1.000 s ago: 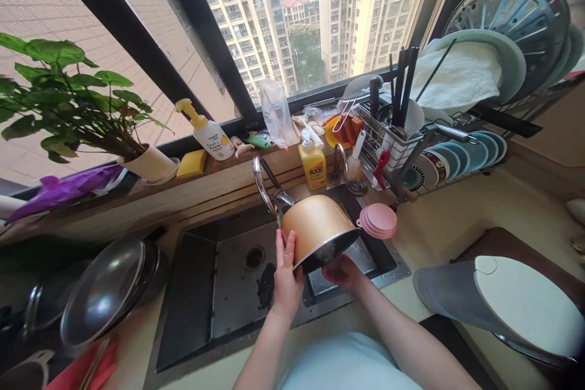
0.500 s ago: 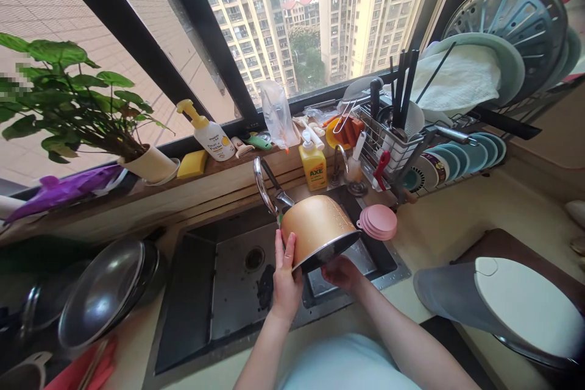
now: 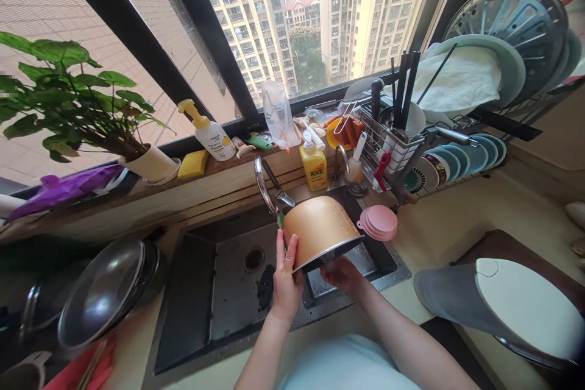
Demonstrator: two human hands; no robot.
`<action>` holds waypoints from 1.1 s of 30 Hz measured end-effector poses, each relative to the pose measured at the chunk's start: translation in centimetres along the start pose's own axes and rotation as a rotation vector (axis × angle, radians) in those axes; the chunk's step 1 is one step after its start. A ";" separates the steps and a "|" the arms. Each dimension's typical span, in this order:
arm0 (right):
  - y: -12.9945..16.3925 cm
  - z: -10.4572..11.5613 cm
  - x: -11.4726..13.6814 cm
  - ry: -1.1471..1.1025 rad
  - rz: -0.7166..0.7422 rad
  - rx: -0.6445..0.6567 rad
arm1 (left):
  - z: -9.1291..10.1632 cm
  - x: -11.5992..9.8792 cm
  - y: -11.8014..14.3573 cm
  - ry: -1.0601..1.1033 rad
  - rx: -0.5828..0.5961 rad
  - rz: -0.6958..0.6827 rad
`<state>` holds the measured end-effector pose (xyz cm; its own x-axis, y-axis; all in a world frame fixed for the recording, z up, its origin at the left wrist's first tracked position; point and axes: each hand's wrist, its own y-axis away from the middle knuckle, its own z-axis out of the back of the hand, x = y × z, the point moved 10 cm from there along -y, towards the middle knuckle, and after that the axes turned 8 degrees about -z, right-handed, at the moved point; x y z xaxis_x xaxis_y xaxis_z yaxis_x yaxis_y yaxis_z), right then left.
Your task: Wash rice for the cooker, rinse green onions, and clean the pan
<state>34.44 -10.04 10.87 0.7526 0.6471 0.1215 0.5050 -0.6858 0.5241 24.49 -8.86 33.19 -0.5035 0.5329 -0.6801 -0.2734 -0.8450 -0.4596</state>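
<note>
Head camera, looking down over a kitchen sink (image 3: 219,292): a person tilts a gold-coloured rice cooker inner pot (image 3: 320,228) above the basin, mouth turned toward them. The left hand (image 3: 287,280) is closed on the pot's outer wall near the rim, fingers spread up the side; the right hand (image 3: 340,271) is at the lower rim, fingers curled under and into the opening, though whether it grips the rim itself or something inside the pot cannot be told. Judged by its look, the pot is thin, rigid metal, light for its size, and likely slippery if wet; the rolled rim and the curved wall just behind it offer the surest hold. A chrome faucet (image 3: 262,183) arches just behind the pot, and a stack of pink silicone lids (image 3: 378,222) lies just beside it on the sink's edge. Along the window ledge stand a yellow dish-soap bottle (image 3: 313,166), a pump bottle (image 3: 209,132), a yellow sponge (image 3: 192,163) and a potted plant (image 3: 77,103). A dish rack (image 3: 439,146) with plates and utensils fills the right side; a wok (image 3: 107,289) rests on the pale surface (image 3: 448,219) at left. High-rise towers show through the window.
</note>
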 end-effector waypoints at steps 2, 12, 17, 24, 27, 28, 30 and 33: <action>-0.1 0.1 -0.3 -0.046 -0.022 -0.006 | 0.0 -0.1 0.0 0.006 -0.002 -0.006; 0.2 -0.2 -0.8 -0.164 -0.065 -0.013 | 0.2 -0.8 0.0 0.001 0.001 -0.048; 0.5 -0.5 -0.9 -0.183 -0.061 -0.022 | 0.2 -0.8 0.0 0.005 0.004 -0.047; 1.3 -1.6 -0.9 -0.195 -0.058 -0.027 | 0.3 -0.5 0.1 0.026 -0.014 -0.044; 1.5 -1.9 -0.9 -0.191 -0.054 -0.025 | 0.3 -0.5 0.1 0.041 -0.022 -0.046; 1.4 -1.9 -0.9 -0.189 -0.055 -0.025 | 0.3 -0.5 0.2 0.043 -0.020 -0.049; 1.3 -1.7 -1.1 -0.183 -0.064 -0.036 | 0.3 -0.5 0.1 0.044 -0.017 -0.055; 1.1 -1.4 -1.4 -0.164 -0.075 -0.060 | 0.4 -0.8 0.1 0.032 -0.014 -0.069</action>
<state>33.36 -11.20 12.46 0.7750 0.6295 -0.0560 0.5400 -0.6136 0.5761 24.51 -9.32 33.91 -0.4575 0.5910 -0.6644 -0.2946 -0.8057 -0.5138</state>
